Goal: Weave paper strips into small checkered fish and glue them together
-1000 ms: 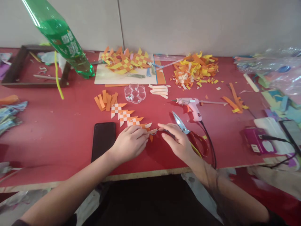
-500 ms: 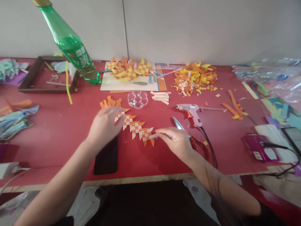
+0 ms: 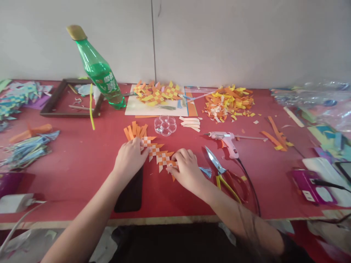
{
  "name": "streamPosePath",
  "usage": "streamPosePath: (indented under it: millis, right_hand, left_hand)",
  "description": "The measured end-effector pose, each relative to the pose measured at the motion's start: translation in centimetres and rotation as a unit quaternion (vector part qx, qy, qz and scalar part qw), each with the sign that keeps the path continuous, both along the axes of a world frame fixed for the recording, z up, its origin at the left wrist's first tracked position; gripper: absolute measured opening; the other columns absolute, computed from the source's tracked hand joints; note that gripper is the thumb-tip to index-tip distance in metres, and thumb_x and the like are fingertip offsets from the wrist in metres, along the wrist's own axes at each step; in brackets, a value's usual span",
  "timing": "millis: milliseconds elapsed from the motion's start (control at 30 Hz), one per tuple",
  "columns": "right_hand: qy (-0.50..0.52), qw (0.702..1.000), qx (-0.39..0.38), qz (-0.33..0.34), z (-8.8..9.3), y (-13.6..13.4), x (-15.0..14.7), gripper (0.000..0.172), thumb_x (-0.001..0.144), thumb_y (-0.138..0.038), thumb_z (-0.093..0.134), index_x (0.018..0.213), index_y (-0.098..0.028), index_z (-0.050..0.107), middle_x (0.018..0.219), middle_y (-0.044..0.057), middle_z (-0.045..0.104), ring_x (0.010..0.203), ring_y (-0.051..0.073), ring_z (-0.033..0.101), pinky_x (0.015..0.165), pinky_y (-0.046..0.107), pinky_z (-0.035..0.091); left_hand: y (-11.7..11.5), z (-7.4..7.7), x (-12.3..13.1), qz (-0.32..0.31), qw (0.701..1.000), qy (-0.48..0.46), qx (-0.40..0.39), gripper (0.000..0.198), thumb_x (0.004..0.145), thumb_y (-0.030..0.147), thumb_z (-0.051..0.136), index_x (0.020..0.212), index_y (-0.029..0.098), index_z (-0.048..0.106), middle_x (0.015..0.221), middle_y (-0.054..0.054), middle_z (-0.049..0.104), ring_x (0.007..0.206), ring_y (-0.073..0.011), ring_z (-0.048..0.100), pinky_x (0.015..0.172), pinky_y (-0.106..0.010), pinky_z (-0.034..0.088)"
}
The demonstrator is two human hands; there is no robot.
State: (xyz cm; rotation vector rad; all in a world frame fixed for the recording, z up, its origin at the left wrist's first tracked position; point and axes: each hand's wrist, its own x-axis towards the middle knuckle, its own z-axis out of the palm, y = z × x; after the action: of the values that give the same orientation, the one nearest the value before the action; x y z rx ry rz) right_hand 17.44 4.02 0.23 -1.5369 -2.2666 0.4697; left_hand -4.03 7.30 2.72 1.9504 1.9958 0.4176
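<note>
A row of woven orange-and-white paper fish [image 3: 156, 150] lies slantwise on the red table between my hands. My left hand [image 3: 131, 157] is closed over its upper left end, thumb and fingers on a fish there. Fingers of my right hand [image 3: 188, 168] close on the lower right fish and hide part of it. A blue tassel [image 3: 205, 171] pokes out beyond the right hand. Orange paper strips [image 3: 134, 129] fan out just above my left hand. Under my left wrist lies a black phone [image 3: 128, 195].
Scissors [image 3: 219, 164] and a pink glue gun [image 3: 226, 140] with its cord lie to the right. Behind are a clear flower-shaped palette [image 3: 165, 126], pale strips [image 3: 190, 123], paper scraps [image 3: 230, 102] and finished fish [image 3: 156, 93]. A green bottle [image 3: 101, 75] stands back left.
My right hand has moved from the tassel end onto the lower right fish, leaving the tassel in view. My left hand has settled lower on the row's upper end. The camera view has shifted.
</note>
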Motion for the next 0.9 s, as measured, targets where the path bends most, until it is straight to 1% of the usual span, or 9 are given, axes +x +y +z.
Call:
streamPosePath:
  millis: [167, 300, 333, 400, 467, 600, 733, 833, 900]
  right_hand:
    - [0.046, 0.999, -0.016, -0.003, 0.9, -0.4, 0.4, 0.019, 0.08, -0.016, 0.068, 0.081, -0.022, 0.05, 0.078, 0.001, 0.064, 0.074, 0.02, 0.061, 0.068, 0.035, 0.05]
    - [0.082, 0.997, -0.008, -0.002, 2.6, -1.0, 1.5, 0.017, 0.083, -0.012, 0.063, 0.084, -0.023, 0.051, 0.081, 0.002, 0.066, 0.076, 0.019, 0.066, 0.064, 0.03, 0.052]
    - [0.087, 0.996, -0.002, 0.003, 3.2, -1.1, 1.9, 0.015, 0.084, -0.012, 0.062, 0.085, -0.023, 0.051, 0.081, 0.003, 0.067, 0.078, 0.019, 0.066, 0.065, 0.03, 0.053]
    - [0.096, 0.995, 0.009, 0.021, 4.3, -1.4, 2.5, 0.012, 0.086, -0.014, 0.06, 0.084, -0.023, 0.053, 0.08, 0.002, 0.066, 0.079, 0.019, 0.066, 0.069, 0.031, 0.054]
    - [0.1, 0.994, 0.026, 0.041, 5.3, -1.5, 3.0, 0.009, 0.088, -0.016, 0.059, 0.084, -0.023, 0.055, 0.079, 0.002, 0.066, 0.078, 0.019, 0.066, 0.07, 0.032, 0.054]
    - [0.141, 0.987, -0.017, 0.07, 6.8, -1.1, 3.7, 0.006, 0.087, -0.019, 0.061, 0.088, -0.024, 0.058, 0.079, 0.0, 0.068, 0.075, 0.015, 0.069, 0.067, 0.027, 0.058]
    - [0.197, 0.967, -0.162, 0.022, 7.7, 1.2, 4.9, 0.026, 0.079, -0.027, 0.072, 0.101, -0.026, 0.059, 0.093, 0.002, 0.072, 0.073, 0.016, 0.071, 0.06, 0.025, 0.06]
    - [0.218, 0.933, -0.287, 0.016, 8.1, 4.4, 6.4, 0.055, 0.07, -0.028, 0.079, 0.12, -0.025, 0.056, 0.083, 0.001, 0.073, 0.065, 0.016, 0.071, 0.055, 0.026, 0.058]
    - [0.225, 0.924, -0.307, 0.029, 8.6, 7.5, 7.4, 0.052, 0.07, -0.029, 0.078, 0.119, -0.024, 0.059, 0.083, 0.001, 0.075, 0.07, 0.017, 0.072, 0.06, 0.028, 0.059]
  left_hand:
    - [-1.3, -0.4, 0.2, 0.011, 0.997, -0.062, 0.04, 0.026, 0.084, 0.04, 0.061, 0.097, 0.017, 0.054, 0.101, -0.015, 0.063, 0.099, -0.0342, 0.064, 0.085, -0.052, 0.051]
    - [-2.0, 0.2, 0.2, -0.006, 0.985, -0.17, 0.038, 0.048, 0.086, 0.044, 0.063, 0.124, 0.02, 0.046, 0.131, -0.018, 0.052, 0.119, -0.0307, 0.058, 0.096, -0.05, 0.05]
    - [-2.0, 0.3, 0.2, -0.003, 0.971, -0.238, 0.014, 0.054, 0.085, 0.044, 0.065, 0.129, 0.021, 0.043, 0.135, -0.018, 0.05, 0.122, -0.0299, 0.057, 0.098, -0.05, 0.05]
    - [-1.8, 0.6, 0.5, 0.019, 0.909, -0.413, -0.052, 0.067, 0.08, 0.04, 0.072, 0.135, 0.023, 0.036, 0.141, -0.018, 0.048, 0.128, -0.03, 0.053, 0.101, -0.05, 0.047]
    - [-1.4, 0.8, 0.9, 0.031, 0.842, -0.528, -0.103, 0.071, 0.078, 0.038, 0.074, 0.136, 0.024, 0.034, 0.136, -0.019, 0.054, 0.124, -0.029, 0.057, 0.1, -0.048, 0.05]
    - [0.0, 1.3, 1.3, 0.024, 0.796, -0.589, -0.141, 0.043, 0.079, 0.042, 0.072, 0.112, 0.021, 0.053, 0.106, -0.012, 0.072, 0.091, -0.0222, 0.072, 0.079, -0.038, 0.06]
    - [1.6, 2.1, 0.9, 0.042, 0.769, -0.621, -0.148, 0.035, 0.07, 0.043, 0.08, 0.082, 0.018, 0.059, 0.082, -0.007, 0.073, 0.073, -0.0192, 0.071, 0.065, -0.033, 0.061]
    - [3.2, 3.0, 0.3, 0.061, 0.763, -0.631, -0.128, 0.035, 0.066, 0.041, 0.083, 0.081, 0.017, 0.063, 0.079, -0.005, 0.072, 0.07, -0.0167, 0.07, 0.065, -0.031, 0.06]
    - [4.7, 3.5, 0.0, 0.077, 0.765, -0.631, -0.102, 0.034, 0.066, 0.04, 0.083, 0.08, 0.017, 0.063, 0.078, -0.002, 0.071, 0.068, -0.0144, 0.068, 0.065, -0.029, 0.059]
